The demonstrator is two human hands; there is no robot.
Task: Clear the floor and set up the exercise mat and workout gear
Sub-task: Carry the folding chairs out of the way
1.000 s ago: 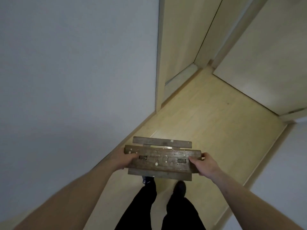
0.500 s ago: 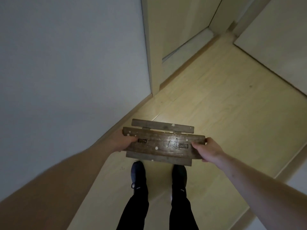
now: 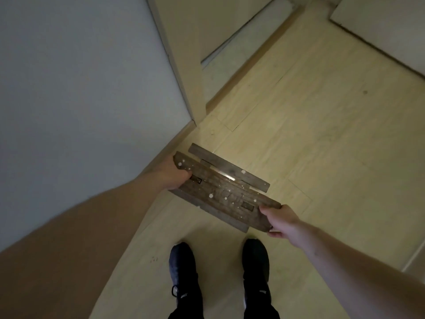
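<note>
Pale wooden floor (image 3: 310, 139) is stretching ahead of me, with a grey wall (image 3: 80, 88) on the left and a doorway far ahead; I am holding a dark wooden stool (image 3: 220, 189) above the floor, tilted, near the wall; my left hand (image 3: 171, 174) is curling around its far-left end; my right hand (image 3: 281, 221) is pinching its near-right end; my black shoes (image 3: 184, 270) are standing just below.

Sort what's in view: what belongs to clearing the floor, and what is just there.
Job in hand:
wooden stool, gripped at its ends by the left hand and the right hand
floor

Just there:
wall
door frame
black shoes
</note>
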